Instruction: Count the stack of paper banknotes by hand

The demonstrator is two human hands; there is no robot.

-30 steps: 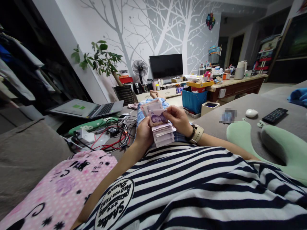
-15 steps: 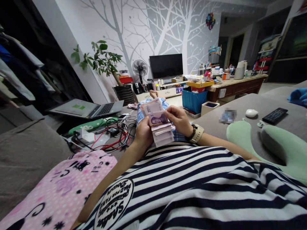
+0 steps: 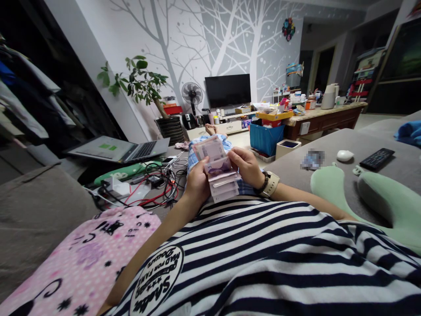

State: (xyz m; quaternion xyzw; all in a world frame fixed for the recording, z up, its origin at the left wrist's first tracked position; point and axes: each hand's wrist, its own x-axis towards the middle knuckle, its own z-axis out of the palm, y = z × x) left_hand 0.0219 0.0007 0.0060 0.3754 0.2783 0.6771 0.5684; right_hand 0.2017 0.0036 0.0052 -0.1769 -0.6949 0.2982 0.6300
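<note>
A fanned wad of purple-tinted banknotes [image 3: 212, 150] is held over my lap, in the middle of the view. My left hand [image 3: 196, 182] grips it from the left side, with the thumb lying across the notes. At the right edge, my right hand [image 3: 246, 166] pinches a purple note marked 5 [image 3: 218, 167], which bends down toward me. Below it, several notes [image 3: 225, 192] hang in overlapping steps against my striped shirt. Fingers behind the wad are hidden. A pale-strapped watch [image 3: 271, 183] is on my right wrist.
An open laptop [image 3: 112, 149] and tangled cables [image 3: 164, 188] lie on the left. To the right are a green neck pillow [image 3: 378, 197], a remote [image 3: 376, 159] and a white mouse [image 3: 344, 155] on the grey sofa. A blue bin [image 3: 267, 138] stands beyond my hands.
The front note has bent down toward me, so its portrait shows less and more of the notes behind is visible. My right hand has shifted slightly; my left hand stays in place.
</note>
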